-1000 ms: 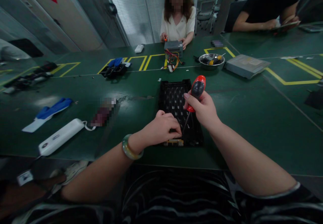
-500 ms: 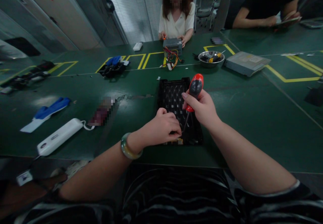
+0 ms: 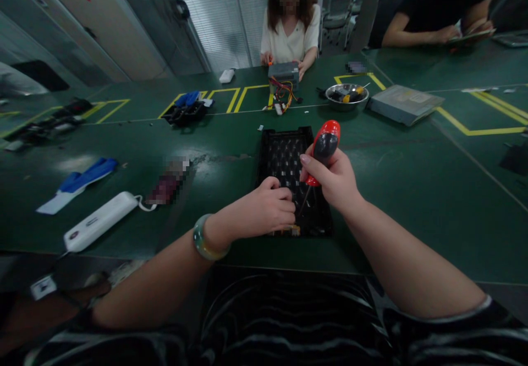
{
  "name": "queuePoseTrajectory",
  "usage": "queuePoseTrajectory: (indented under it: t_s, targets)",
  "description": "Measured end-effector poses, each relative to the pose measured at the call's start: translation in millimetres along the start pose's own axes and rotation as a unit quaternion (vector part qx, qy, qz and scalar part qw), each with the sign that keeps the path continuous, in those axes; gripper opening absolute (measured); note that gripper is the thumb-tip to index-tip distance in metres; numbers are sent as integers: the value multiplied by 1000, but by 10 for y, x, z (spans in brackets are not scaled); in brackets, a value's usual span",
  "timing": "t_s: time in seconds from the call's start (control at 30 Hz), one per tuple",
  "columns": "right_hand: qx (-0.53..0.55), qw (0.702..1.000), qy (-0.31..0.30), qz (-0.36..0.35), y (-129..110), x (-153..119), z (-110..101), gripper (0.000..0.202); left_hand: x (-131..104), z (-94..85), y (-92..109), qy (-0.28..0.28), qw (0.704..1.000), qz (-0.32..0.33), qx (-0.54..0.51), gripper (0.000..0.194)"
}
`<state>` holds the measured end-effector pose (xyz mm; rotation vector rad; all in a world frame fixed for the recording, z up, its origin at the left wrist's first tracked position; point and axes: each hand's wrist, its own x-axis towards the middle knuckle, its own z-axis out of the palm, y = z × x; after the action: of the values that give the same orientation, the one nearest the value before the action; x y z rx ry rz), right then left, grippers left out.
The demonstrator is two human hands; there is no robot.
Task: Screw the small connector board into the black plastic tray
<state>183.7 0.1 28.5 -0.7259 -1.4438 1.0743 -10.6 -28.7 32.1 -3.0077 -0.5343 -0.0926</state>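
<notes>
Screwdriver [image 3: 325, 143] sits tilted in our right hand [image 3: 337, 181], which is wrapped snugly around the red-and-black handle, shaft slanting down and left over the near half of a black tray [image 3: 284, 148]. That tray lies on the green table [image 3: 412, 190] right in front of us. Our left hand [image 3: 268, 209] curls over its near left part, and honestly we can't tell if it's pinching anything. Far right of the tray we've got a metal bowl [image 3: 346, 105].
</notes>
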Motion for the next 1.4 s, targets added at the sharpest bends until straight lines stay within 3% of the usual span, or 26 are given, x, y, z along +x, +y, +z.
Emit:
queuePoseTrajectory:
  t_s: [0.23,0.4,0.53,0.87,1.0,1.17,1.4]
  targets:
    - [9,997,-64,-31,-50,-77,35,25,-40,17,20,18,999,-38,-20,25]
    - [-21,995,-87,-41,-58,-98,15,25,-41,30,36,20,994,-77,-74,17]
    - [-38,994,-92,-33,-55,-103,16,25,-39,65,31,34,987,-109,-111,15]
    - [-46,995,-77,-46,-97,-102,41,24,-22,105,9,31,985,-111,-129,16]
    - [-69,990,-117,-47,-100,-89,11,19,-27,111,6,33,983,-115,-136,15]
    - [-8,979,-198,-43,-90,-101,-41,20,-29,104,4,27,982,-119,-145,13]
    - [-33,988,-150,-25,-86,-114,7,32,-27,117,-5,23,982,-122,-143,15]
